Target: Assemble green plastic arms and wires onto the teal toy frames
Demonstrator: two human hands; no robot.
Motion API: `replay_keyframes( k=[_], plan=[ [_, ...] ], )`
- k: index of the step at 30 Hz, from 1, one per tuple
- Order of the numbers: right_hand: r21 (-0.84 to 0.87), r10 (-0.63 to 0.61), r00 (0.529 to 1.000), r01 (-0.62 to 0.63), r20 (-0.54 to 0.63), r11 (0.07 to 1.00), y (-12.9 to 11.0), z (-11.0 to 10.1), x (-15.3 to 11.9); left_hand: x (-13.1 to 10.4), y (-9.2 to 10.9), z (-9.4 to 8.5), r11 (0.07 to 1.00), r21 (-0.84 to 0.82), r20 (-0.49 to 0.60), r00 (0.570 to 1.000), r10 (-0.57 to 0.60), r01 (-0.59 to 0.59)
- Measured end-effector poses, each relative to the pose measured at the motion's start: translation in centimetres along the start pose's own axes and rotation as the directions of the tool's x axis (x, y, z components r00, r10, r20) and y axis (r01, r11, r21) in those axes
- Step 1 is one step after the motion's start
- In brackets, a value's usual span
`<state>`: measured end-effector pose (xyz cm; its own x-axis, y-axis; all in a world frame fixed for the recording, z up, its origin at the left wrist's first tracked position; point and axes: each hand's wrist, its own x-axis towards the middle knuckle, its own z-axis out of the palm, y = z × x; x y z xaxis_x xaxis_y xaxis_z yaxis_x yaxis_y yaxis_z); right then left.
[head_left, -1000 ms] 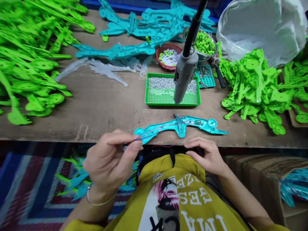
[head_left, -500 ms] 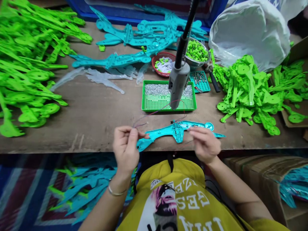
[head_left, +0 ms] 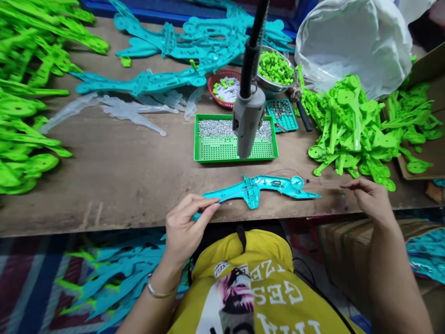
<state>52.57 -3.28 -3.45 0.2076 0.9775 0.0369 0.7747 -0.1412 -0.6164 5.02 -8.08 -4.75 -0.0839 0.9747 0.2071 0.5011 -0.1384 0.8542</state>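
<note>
A turquoise plastic shell (head_left: 255, 188), long and curved with its hollow side up, lies near the front edge of the bench. Thin red and blue wires run along it. My left hand (head_left: 189, 222) is closed at the shell's left end, thumb and forefinger pinching a thin wire over it; the end in the fingers is hidden. Out to the right, clear of the shell, my right hand (head_left: 373, 202) pinches a thin wire that stretches back to a small dark piece (head_left: 307, 181) beside the shell's round end.
A grey powered screwdriver (head_left: 248, 123) hangs above a green tray (head_left: 201, 155) of screws. Behind are a red basket (head_left: 225, 103), a metal bowl (head_left: 269, 86) and a small turquoise tray (head_left: 294, 123). Green shells (head_left: 354, 125) are heaped right, more (head_left: 28, 116) left.
My right hand has moved from over the shell out to the right, drawing a wire along. My left hand has come down onto the shell's left end. The view has shifted slightly.
</note>
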Motion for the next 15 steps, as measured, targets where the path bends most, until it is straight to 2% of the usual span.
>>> replay_keyframes(
  k=[1, 3, 4, 5, 7, 8, 9, 10, 11, 12, 13, 14, 15],
  plan=[
    [-0.082, 0.026, 1.000, -0.027, -0.006, 0.996, 0.0, -0.1, 0.0, 0.1, 0.3, -0.1, 1.000, -0.010, 0.051, 0.998, 0.029, -0.028],
    [-0.179, -0.039, 0.992, 0.018, -0.118, 0.984, -1.6, 0.1, -0.3, 0.2, 0.9, -0.3, 0.996, -0.039, 0.143, 0.986, 0.087, -0.082],
    [-0.184, -0.133, 0.970, 0.095, -0.205, 0.978, -3.2, 0.5, -0.6, 0.3, 1.3, -0.2, 0.993, -0.054, 0.180, 0.977, 0.114, -0.106],
    [-0.142, -0.252, 0.937, 0.222, -0.244, 0.965, -5.3, 1.1, -1.0, 0.4, 1.8, -0.1, 0.990, -0.070, 0.208, 0.968, 0.138, -0.126],
    [0.044, -0.439, 0.878, 0.455, -0.190, 0.890, -10.2, 2.9, -2.1, 0.6, 2.6, 0.3, 0.983, -0.096, 0.242, 0.954, 0.178, -0.159],
    [0.176, -0.531, 0.838, 0.545, -0.125, 0.820, -12.7, 4.1, -2.7, 0.8, 3.1, 0.6, 0.979, -0.106, 0.249, 0.948, 0.197, -0.176],
    [0.275, -0.622, 0.783, 0.600, -0.007, 0.752, -15.0, 5.5, -3.4, 0.9, 3.5, 0.8, 0.976, -0.109, 0.252, 0.944, 0.212, -0.190],
    [0.329, -0.692, 0.709, 0.627, 0.137, 0.707, -17.0, 6.9, -3.9, 1.0, 3.9, 1.1, 0.973, -0.108, 0.245, 0.943, 0.225, -0.204],
    [0.361, -0.741, 0.631, 0.652, 0.231, 0.667, -18.6, 8.4, -4.4, 1.1, 4.2, 1.3, 0.971, -0.100, 0.229, 0.945, 0.233, -0.215],
    [0.396, -0.785, 0.553, 0.679, 0.278, 0.618, -19.7, 9.7, -4.7, 1.1, 4.4, 1.5, 0.971, -0.087, 0.205, 0.950, 0.236, -0.222],
    [0.418, -0.813, 0.504, 0.697, 0.293, 0.583, -20.4, 10.8, -4.8, 1.2, 4.6, 1.6, 0.972, -0.069, 0.176, 0.957, 0.232, -0.223],
    [0.424, -0.815, 0.501, 0.696, 0.291, 0.579, -20.7, 11.6, -4.8, 1.2, 4.6, 1.7, 0.975, -0.047, 0.145, 0.964, 0.222, -0.218],
    [0.422, -0.803, 0.519, 0.684, 0.292, 0.595, -20.7, 12.1, -4.6, 1.3, 4.6, 1.9, 0.979, -0.023, 0.119, 0.972, 0.203, -0.201]
  ],
)
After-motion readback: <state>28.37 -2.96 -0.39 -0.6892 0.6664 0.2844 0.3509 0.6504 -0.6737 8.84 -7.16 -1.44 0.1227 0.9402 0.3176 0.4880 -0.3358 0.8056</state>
